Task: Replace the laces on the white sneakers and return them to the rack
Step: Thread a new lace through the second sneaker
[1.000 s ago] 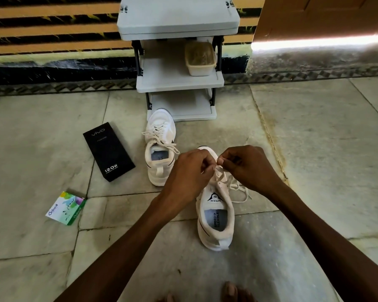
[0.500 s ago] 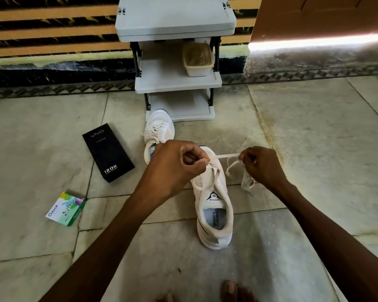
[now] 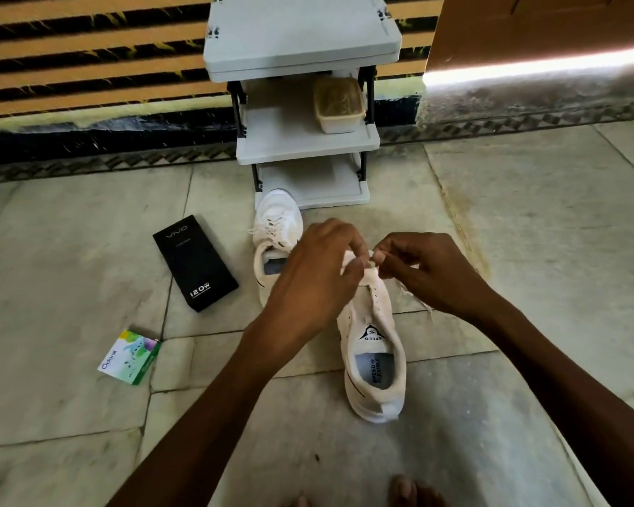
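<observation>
Above toe of near sneaker (image 3: pixel 374 345), left hand (image 3: pixel 315 276) and right hand (image 3: pixel 425 272) each pinch white lace (image 3: pixel 424 307), hands close together.

— What is lying on the stone floor (image 3: pixel 70 250)?

— A black box (image 3: pixel 195 262) is lying flat and slantwise, showing "vivo" and "120W" in white print.

— Anything sitting near it?

— A small green-and-white packet (image 3: pixel 129 356) reading "Odonil" is lying left of the black box and nearer the camera, apart from it; a beige tub (image 3: pixel 339 105) holding something brownish is sitting beyond the box to its right, well apart.

— And farther back?

— An orange-and-black striped wall (image 3: pixel 88 49) is running behind the box; a brown door (image 3: pixel 538 27) is standing far to the box's right, and a bright strip of light (image 3: pixel 527 69) is shining along its foot.
</observation>
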A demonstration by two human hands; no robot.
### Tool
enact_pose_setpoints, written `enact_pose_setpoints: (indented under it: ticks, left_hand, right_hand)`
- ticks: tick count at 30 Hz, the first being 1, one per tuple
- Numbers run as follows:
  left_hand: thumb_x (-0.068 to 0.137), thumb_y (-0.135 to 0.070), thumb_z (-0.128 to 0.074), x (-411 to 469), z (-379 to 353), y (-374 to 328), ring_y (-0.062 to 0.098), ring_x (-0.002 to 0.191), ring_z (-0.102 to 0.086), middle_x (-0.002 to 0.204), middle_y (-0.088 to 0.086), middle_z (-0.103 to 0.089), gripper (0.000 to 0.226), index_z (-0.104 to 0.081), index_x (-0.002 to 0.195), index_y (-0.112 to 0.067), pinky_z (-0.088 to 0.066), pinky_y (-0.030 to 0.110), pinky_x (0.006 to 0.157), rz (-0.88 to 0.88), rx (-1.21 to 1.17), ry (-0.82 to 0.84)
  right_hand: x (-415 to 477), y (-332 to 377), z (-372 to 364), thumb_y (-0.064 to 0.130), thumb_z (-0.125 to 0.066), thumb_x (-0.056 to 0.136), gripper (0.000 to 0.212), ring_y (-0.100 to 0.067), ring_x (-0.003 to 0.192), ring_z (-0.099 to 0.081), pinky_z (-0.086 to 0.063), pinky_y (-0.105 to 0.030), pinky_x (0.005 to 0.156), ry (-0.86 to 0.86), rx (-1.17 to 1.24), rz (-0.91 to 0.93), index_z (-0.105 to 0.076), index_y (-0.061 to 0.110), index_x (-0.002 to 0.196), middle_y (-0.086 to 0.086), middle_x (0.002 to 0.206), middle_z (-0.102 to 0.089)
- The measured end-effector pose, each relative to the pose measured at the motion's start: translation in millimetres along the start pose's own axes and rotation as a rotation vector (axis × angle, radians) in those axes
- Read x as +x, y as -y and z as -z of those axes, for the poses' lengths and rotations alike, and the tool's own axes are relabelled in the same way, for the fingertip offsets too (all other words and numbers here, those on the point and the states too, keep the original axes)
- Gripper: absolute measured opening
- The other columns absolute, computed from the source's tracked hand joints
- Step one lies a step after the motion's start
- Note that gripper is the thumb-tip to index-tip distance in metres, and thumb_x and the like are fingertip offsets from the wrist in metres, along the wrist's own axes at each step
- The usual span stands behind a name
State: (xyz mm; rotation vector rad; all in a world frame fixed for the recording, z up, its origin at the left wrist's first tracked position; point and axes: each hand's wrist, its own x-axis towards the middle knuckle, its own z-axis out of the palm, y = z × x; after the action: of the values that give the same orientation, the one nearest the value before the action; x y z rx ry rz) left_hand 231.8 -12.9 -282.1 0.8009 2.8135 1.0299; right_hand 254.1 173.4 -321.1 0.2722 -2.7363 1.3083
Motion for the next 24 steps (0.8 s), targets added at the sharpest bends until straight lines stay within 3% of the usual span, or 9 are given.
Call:
enact_pose_setpoints:
  ticks: [4,7,9,13,21,24]
  left_hand:
    - [0.090,-0.013,-0.057,-1.3,-11.6,5.9,0.011,0.103,-0.047,0.103,-0.008,-0.060,0.010,-0.060,0.087,-0.022,-0.036,0.026,0.083,0.013,0.097,0.070]
    - [0.089,-0.010,-0.059,-0.2,-16.7,8.4,0.013,0.099,-0.049,0.101,-0.005,-0.062,0.012,-0.059,0.084,-0.021,-0.039,0.030,0.086,-0.022,0.065,0.101]
    - [0.087,-0.010,-0.062,0.3,-17.6,8.0,0.006,0.088,-0.051,0.095,-0.008,-0.062,0.010,-0.063,0.083,-0.019,-0.037,0.018,0.077,0.000,0.039,0.127]
    - [0.077,-0.013,-0.071,1.0,-8.7,5.8,-0.006,0.059,-0.054,0.062,-0.021,-0.055,0.008,-0.074,0.073,-0.019,-0.036,0.003,0.056,0.157,-0.034,0.080]
    - [0.077,-0.019,-0.075,-3.0,21.9,6.5,-0.007,0.058,-0.057,0.059,-0.016,-0.063,0.008,-0.074,0.074,-0.026,-0.043,0.006,0.057,0.196,-0.055,-0.061]
    - [0.078,-0.019,-0.074,-7.6,29.6,8.6,-0.006,0.056,-0.056,0.060,-0.014,-0.064,0.007,-0.074,0.076,-0.026,-0.042,0.006,0.054,0.232,-0.061,-0.095]
  right_hand:
    - [-0.2,3.9,-11.0,0.025,-0.061,0.095,0.018,-0.007,0.062,-0.065,-0.054,-0.036,0.063,-0.055,-0.121,0.035,-0.072,0.014,0.088,0.007,0.069,-0.069]
    - [-1.8,1.4,-15.3,0.033,-0.053,0.092,0.025,-0.009,0.064,-0.065,-0.055,-0.039,0.062,-0.022,-0.149,0.022,-0.071,0.017,0.086,0.006,0.070,-0.069]
    - [-2.5,-2.5,-16.1,0.033,-0.051,0.090,0.025,-0.007,0.065,-0.065,-0.055,-0.039,0.062,-0.021,-0.153,0.005,-0.071,0.018,0.086,0.007,0.070,-0.069]
    - [-4.6,-6.9,-22.3,0.027,-0.058,0.091,0.019,-0.005,0.063,-0.061,-0.054,-0.037,0.061,-0.034,-0.200,0.036,-0.073,0.016,0.086,0.007,0.071,-0.068]
    - [-12.6,-72.5,-28.2,0.013,-0.059,0.093,0.017,-0.014,0.063,-0.064,-0.050,-0.031,0.063,-0.213,-0.222,-0.152,-0.072,0.012,0.082,-0.001,0.072,-0.070]
    - [-20.0,-103.7,-21.6,0.011,-0.058,0.093,0.019,-0.028,0.065,-0.064,-0.046,-0.033,0.059,-0.223,-0.332,-0.273,-0.073,0.007,0.083,-0.010,0.075,-0.069]
